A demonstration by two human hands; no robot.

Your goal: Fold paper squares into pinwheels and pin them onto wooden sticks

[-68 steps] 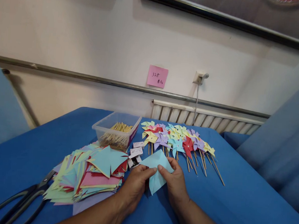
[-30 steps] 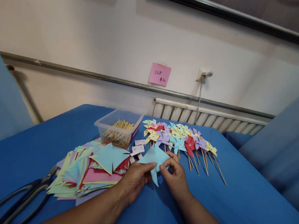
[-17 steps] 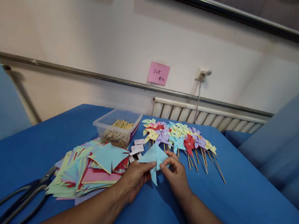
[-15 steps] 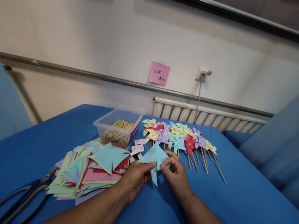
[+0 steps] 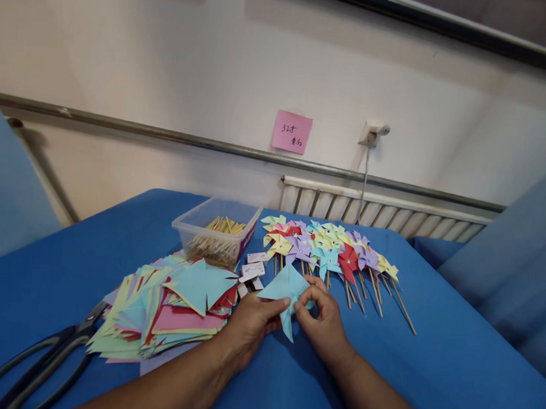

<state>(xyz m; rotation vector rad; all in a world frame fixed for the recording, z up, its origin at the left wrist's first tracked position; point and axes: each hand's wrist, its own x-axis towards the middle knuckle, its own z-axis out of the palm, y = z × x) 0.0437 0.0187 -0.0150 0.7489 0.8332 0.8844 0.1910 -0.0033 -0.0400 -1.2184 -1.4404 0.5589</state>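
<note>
Between my two hands is a light blue paper pinwheel point(image 5: 285, 283), its points partly folded in toward the centre. My left hand point(image 5: 253, 323) grips it from the left, thumb pressed near the middle and fingers underneath. My right hand point(image 5: 320, 313) pinches the paper at its right side with thumb and fingertips. What lies under those fingertips is hidden. Just left of my hands lies a pile of cut paper sheets point(image 5: 165, 306) in several colours, a light blue one on top. Small white boxes point(image 5: 253, 270) sit right behind my left hand.
A clear plastic box point(image 5: 192, 227) of thin wooden sticks point(image 5: 223, 226) stands behind the paper pile. Finished pinwheels point(image 5: 327, 260) on sticks lie at the back right. Large scissors point(image 5: 80, 334) rest at the left on the blue-covered table point(image 5: 457, 376). A wall and radiator point(image 5: 383, 214) are behind.
My right thumb and fingers have closed in slightly toward the pinwheel's centre, and a point of the paper has folded further in. The view has shifted very slightly.
</note>
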